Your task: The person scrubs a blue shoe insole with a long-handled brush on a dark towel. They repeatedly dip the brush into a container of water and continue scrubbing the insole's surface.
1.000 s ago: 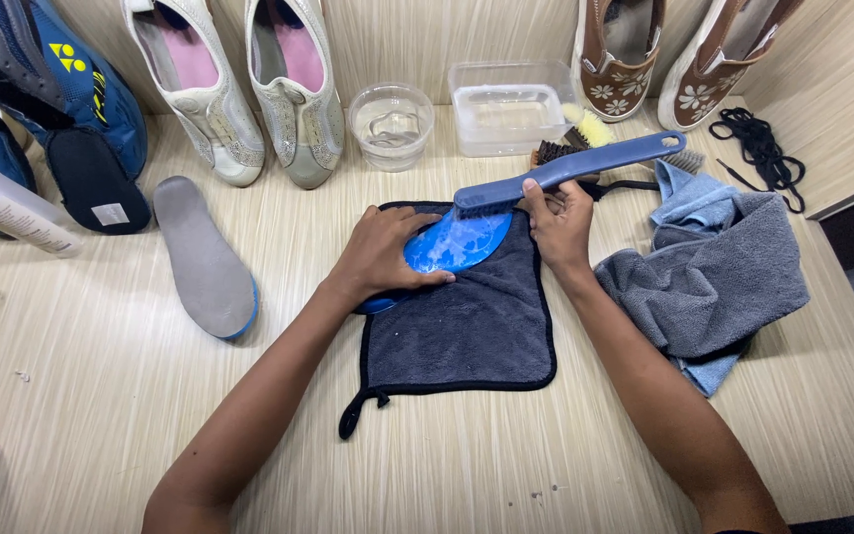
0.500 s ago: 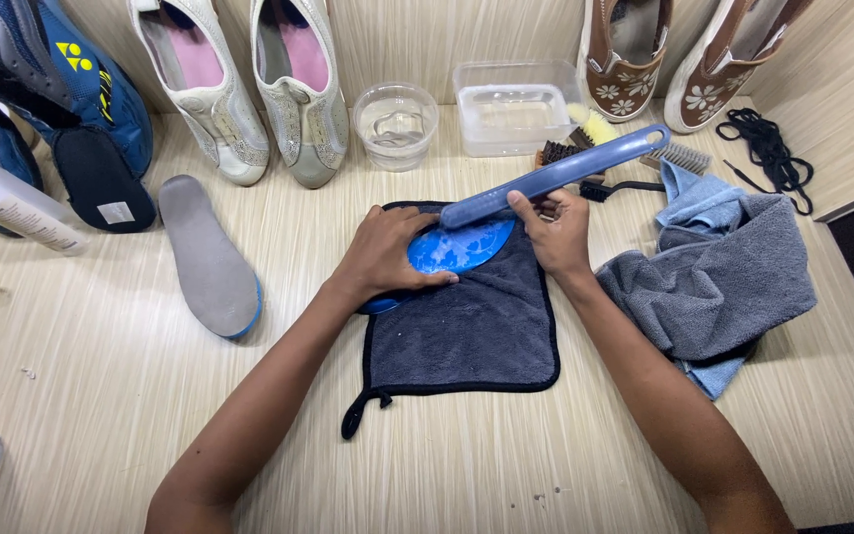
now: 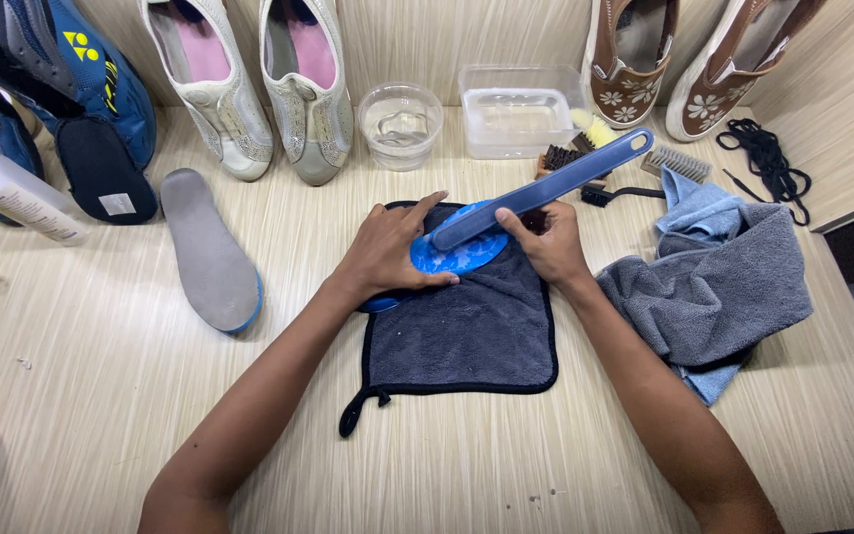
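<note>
— Two hands are on one blue insole (image 3: 452, 255) that lies on the dark cloth (image 3: 467, 326) mid-worktop (image 3: 81, 396). How far along does it look?

— Midway, I'd judge: the left hand (image 3: 384, 255) presses it flat, fingers spread, not clenched. The right hand (image 3: 544, 240) grips the blue brush (image 3: 546, 188), whose head rests on the insole.

— And how does it look?

— Bright blue, wet-looking, partly hidden. A grey insole (image 3: 208, 247) lies apart to the left, untouched.
</note>
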